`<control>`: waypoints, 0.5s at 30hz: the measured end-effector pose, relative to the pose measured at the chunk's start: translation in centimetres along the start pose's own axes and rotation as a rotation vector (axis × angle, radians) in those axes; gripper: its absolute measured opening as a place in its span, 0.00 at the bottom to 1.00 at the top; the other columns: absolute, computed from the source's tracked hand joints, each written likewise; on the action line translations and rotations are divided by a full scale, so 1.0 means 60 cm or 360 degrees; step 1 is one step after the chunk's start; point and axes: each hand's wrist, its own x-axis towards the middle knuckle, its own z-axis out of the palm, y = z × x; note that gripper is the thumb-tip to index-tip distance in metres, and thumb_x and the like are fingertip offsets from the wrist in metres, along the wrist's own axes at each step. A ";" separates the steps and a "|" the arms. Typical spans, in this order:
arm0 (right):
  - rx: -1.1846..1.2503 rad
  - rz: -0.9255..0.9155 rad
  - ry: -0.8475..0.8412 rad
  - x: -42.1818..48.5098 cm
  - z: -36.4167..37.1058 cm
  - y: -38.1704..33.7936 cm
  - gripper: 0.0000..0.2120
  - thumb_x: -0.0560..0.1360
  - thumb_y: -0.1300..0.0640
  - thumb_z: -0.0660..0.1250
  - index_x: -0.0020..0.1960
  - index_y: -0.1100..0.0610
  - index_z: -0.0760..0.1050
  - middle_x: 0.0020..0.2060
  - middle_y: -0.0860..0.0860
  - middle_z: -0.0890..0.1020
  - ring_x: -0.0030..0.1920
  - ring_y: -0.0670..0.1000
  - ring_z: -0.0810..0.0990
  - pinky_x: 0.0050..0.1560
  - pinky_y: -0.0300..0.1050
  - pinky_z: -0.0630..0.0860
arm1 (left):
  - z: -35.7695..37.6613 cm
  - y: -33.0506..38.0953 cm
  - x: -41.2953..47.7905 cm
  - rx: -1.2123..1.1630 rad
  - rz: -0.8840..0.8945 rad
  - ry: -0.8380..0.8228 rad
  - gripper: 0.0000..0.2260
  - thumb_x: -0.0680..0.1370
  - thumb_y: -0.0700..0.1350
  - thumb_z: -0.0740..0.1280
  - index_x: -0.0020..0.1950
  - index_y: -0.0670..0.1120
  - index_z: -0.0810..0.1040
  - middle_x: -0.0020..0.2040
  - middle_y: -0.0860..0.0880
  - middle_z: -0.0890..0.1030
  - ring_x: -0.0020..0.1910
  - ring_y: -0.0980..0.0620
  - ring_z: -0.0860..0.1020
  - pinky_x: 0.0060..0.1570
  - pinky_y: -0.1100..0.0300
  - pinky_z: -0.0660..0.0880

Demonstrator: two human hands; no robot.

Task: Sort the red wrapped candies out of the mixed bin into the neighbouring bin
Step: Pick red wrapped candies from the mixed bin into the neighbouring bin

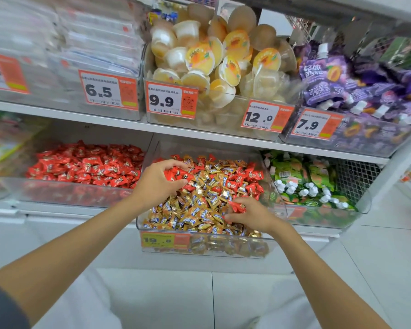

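Light: bright, white, even; falls from above, source out of frame. Shadows soft: a dim band lies under the upper shelf (199,132).

Glare: pale sheen on the clear front wall of the mixed bin (223,249); glints on the gold wrappers (195,210).

Focus: centre sharp. Left hand (157,181) and right hand (254,216), each gripping red candies (236,207), are crisp-edged. Price tags (170,100) legible. Top-left packets (57,39) smeared by blur, print unreadable; purple pouches (365,79) soft.

Distortion: wide-angle bowing. Shelf lines curve and the right upright (394,167) leans.
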 end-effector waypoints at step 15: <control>0.0251 -0.0554 0.0266 0.098 0.082 -0.288 0.03 0.78 0.54 0.66 0.47 0.53 0.78 0.39 0.52 0.81 0.34 0.49 0.76 0.37 0.35 0.70 | -0.185 -0.133 -0.004 -0.0177 -0.0217 0.0673 0.10 0.72 0.44 0.74 0.51 0.53 0.80 0.46 0.53 0.82 0.42 0.48 0.81 0.47 0.56 0.78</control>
